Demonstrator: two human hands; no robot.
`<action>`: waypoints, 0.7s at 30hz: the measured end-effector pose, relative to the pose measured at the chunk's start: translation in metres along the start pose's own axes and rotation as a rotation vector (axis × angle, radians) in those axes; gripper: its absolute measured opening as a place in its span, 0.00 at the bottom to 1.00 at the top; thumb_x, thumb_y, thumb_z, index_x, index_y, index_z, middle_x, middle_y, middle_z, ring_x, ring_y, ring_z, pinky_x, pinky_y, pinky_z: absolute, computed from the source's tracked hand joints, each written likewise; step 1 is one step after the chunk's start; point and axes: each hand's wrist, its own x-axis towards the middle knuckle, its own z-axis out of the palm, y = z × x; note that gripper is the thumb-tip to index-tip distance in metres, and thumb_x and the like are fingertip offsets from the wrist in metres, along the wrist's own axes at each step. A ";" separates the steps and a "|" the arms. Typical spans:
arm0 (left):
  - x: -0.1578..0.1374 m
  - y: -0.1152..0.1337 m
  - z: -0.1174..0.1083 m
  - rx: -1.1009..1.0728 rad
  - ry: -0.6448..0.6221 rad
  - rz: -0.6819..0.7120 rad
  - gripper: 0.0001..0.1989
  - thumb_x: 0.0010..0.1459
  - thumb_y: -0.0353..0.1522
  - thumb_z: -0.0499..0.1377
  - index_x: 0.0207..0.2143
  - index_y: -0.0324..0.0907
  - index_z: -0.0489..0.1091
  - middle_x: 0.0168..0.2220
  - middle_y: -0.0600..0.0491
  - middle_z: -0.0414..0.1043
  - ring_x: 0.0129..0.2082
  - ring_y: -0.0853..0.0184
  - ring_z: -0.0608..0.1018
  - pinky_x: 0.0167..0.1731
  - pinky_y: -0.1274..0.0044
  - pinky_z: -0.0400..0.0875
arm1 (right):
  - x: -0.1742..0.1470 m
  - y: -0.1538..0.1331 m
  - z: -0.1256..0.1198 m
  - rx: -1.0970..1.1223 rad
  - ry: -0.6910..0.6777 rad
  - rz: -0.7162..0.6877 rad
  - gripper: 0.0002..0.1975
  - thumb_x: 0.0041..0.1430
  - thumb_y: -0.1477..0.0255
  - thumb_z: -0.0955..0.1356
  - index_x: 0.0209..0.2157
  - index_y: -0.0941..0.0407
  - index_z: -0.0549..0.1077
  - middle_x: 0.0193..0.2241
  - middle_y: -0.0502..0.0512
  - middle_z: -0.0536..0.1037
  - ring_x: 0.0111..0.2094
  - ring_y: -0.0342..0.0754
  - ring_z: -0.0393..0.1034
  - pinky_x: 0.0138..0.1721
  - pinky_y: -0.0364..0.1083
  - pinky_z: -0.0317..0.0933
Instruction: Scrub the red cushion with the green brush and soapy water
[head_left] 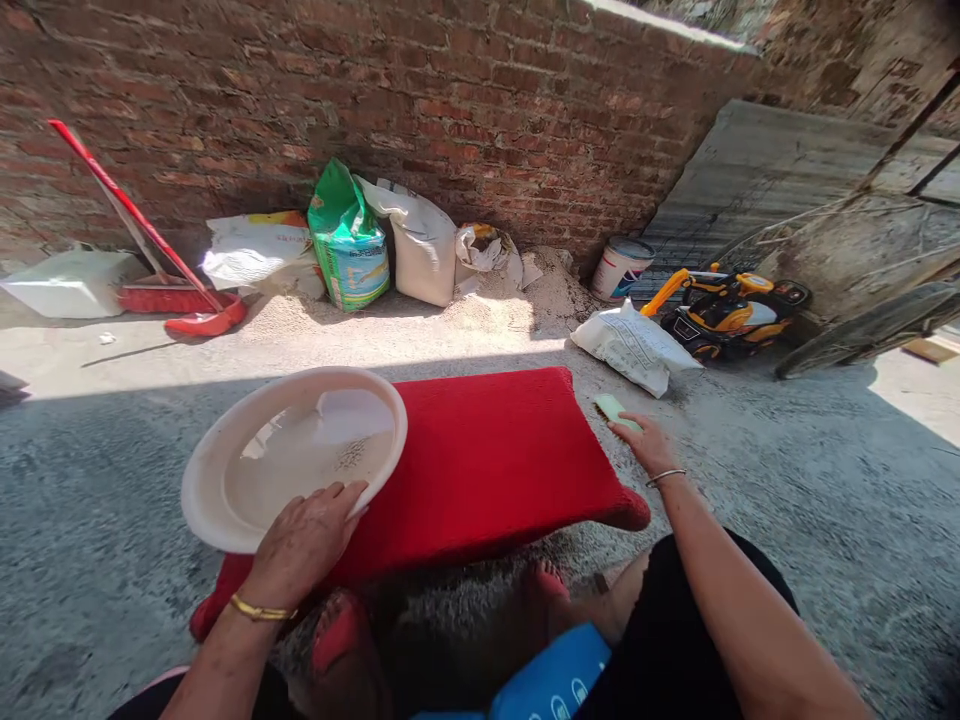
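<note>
My left hand grips the near right rim of a wide, pale plastic basin, its fingers wrapped over the edge. Water stands in the basin, with a patch of small bubbles or specks in it. The basin rests on the left end of a low bench or board covered in red cloth. Off the right end of the red cloth, my right hand is closed on a pale green oblong block. Whether this is a brush or a bar of soap I cannot tell.
Along the brick wall stand a white foam box, a red broom and dustpan, a green bag, a white sack and a bucket. To the right are another sack and a toy excavator.
</note>
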 end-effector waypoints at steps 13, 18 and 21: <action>0.006 -0.008 0.001 0.012 -0.067 0.021 0.20 0.65 0.35 0.43 0.50 0.42 0.70 0.43 0.44 0.76 0.41 0.57 0.79 0.41 0.69 0.71 | -0.011 0.040 -0.034 -0.277 -0.227 -0.036 0.23 0.48 0.59 0.72 0.47 0.50 0.77 0.46 0.58 0.74 0.44 0.57 0.69 0.46 0.52 0.61; 0.009 -0.012 0.006 0.002 -0.074 0.020 0.21 0.65 0.37 0.43 0.50 0.40 0.70 0.45 0.42 0.75 0.42 0.55 0.79 0.41 0.67 0.71 | -0.024 0.019 -0.029 -0.127 -0.252 -0.202 0.22 0.51 0.59 0.70 0.48 0.50 0.75 0.46 0.56 0.73 0.45 0.53 0.68 0.49 0.50 0.61; 0.009 -0.007 0.001 0.009 -0.105 0.008 0.21 0.65 0.38 0.44 0.50 0.39 0.70 0.44 0.41 0.75 0.41 0.54 0.79 0.40 0.65 0.71 | -0.032 0.000 -0.019 0.019 -0.434 -0.385 0.23 0.48 0.57 0.71 0.45 0.51 0.76 0.45 0.54 0.73 0.46 0.52 0.68 0.51 0.50 0.60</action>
